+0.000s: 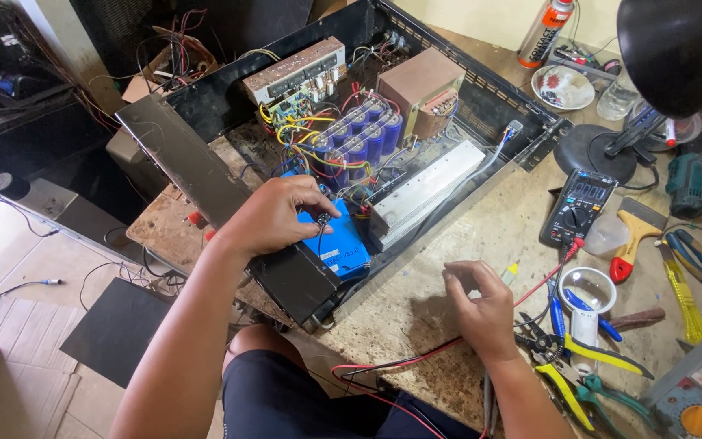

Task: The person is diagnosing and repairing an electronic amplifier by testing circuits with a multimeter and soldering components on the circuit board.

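The worktop (481, 244) is a worn, stained board and it carries one big open black metal chassis (205, 175), which lies at an angle with its lid off. Inside it I count one brown transformer (418, 88), one silver heat sink (426, 189), six blue capacitors (359, 138) standing in two rows of three, and one blue circuit board (343, 248) in the near corner. The left hand (274, 218) rests on the near wall of the chassis, and its fingers (321, 201) are curled closed and pinch a small dark part just above the blue circuit board. I judge that this step goes well if the hand stays supported on the wall and the small part is moved slowly, without pulling the coloured wires beside it. The right hand (485, 313) lies on the worktop, well apart from the chassis; its fingers are bent loosely and the thumb and first finger seem to pinch something very small, but I cannot tell what. To the right there are one black multimeter (578, 205) with red leads, one black desk lamp (676, 49), one round magnifier (588, 289), one spray can (544, 31) and one small glass bowl (562, 88); the pliers near the right hand overlap, so I cannot count them surely
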